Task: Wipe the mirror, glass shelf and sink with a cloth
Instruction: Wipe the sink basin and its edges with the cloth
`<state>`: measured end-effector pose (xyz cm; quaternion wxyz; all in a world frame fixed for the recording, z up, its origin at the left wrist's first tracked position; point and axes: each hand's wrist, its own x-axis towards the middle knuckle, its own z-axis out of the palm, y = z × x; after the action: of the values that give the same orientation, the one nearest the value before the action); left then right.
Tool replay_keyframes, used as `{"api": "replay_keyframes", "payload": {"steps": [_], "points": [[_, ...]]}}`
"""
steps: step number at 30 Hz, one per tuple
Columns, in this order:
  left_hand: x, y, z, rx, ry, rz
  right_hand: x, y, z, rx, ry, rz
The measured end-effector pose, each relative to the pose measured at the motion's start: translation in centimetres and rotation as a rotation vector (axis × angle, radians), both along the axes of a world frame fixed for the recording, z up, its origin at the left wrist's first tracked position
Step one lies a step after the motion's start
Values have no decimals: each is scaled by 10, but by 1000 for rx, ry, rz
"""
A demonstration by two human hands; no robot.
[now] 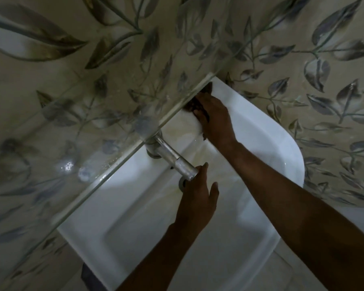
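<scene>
Right hand (213, 118) on dark cloth (194, 105) at sink (286, 148) back rim.

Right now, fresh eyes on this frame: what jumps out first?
The white sink fills the middle, bright against the dim leaf-patterned wall. The right hand presses a dark cloth on the sink's back ledge, just under the edge of the glass shelf that cuts diagonally across. The left hand rests open by the tip of the metal tap.
</scene>
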<state>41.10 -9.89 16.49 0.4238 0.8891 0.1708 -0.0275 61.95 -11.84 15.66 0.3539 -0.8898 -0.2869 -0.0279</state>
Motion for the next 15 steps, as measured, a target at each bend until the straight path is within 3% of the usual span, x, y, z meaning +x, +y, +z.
{"api": "replay_keyframes", "payload": {"steps": [6,12,15], "points": [[-10,13,-4,-71,38,54,-38,5,1,-33,-64,351],[-13,33,7,-108,-13,114,-32,18,4,1,-4,34],[-15,41,12,-82,-80,104,-63,19,5,-5,-44,269]]}}
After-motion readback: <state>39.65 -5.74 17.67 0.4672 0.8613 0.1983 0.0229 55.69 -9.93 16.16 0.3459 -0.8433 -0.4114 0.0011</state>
